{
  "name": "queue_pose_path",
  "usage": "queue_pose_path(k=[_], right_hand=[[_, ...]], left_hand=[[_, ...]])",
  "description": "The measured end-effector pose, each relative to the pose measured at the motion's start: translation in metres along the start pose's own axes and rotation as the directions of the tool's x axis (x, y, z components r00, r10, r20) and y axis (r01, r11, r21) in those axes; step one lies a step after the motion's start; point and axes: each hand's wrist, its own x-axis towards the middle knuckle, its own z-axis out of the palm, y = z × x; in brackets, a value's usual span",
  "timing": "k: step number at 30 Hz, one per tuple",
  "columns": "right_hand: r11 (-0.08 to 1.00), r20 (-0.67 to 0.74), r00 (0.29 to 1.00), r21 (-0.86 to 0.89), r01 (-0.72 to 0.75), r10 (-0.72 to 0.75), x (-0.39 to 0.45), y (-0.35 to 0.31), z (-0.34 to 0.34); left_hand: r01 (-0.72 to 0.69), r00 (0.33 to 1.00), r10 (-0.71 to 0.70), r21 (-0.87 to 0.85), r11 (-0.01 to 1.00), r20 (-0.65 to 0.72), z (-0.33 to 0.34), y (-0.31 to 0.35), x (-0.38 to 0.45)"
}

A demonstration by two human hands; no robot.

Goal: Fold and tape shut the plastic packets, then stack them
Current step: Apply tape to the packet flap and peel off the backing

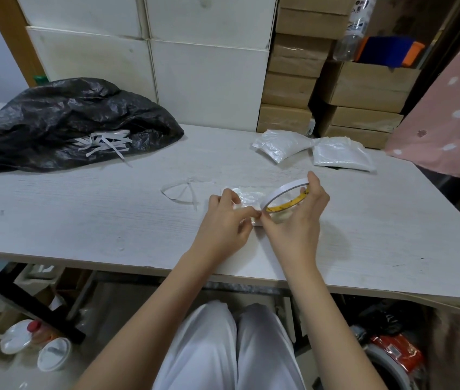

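A clear plastic packet [248, 194] lies on the white table [82, 215] in front of me, partly hidden by both hands. My right hand [299, 220] grips a thin roll of white tape [283, 190] with a yellow inner ring, held tilted above the packet. My left hand [223, 220] pinches the tape's free end right at the roll, over the packet's near edge. Two more white plastic packets [282, 144] [341, 154] lie side by side at the table's far right.
A crumpled black plastic bag [62, 122] holding white paper strips sits at the far left. Loose curled backing strips [183, 190] lie just left of the packet. White boxes and stacked cardboard cartons [293, 88] stand behind the table. A pink spotted cloth [448, 116] hangs at the right.
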Motion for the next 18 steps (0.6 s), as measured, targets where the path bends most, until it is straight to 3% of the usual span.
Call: queue_pose_path(k=[3,10,18], right_hand=[[0.994,0.007,0.996,-0.074,0.085,-0.084,0.004,-0.001,-0.005],[0.988,0.033,0.997,0.134,-0.080,0.076,0.013,0.010,-0.017],[0.954,-0.091,0.968,0.215,-0.209,0.233,0.015,0.032,-0.016]], left_hand=[[-0.032,0.999,0.034,0.064,0.997,-0.034,0.002,0.005,0.000],[-0.161,0.986,0.142,0.268,0.950,0.087,-0.015,0.020,0.008],[-0.274,0.959,0.229,0.353,0.895,0.166,-0.017,0.015,0.013]])
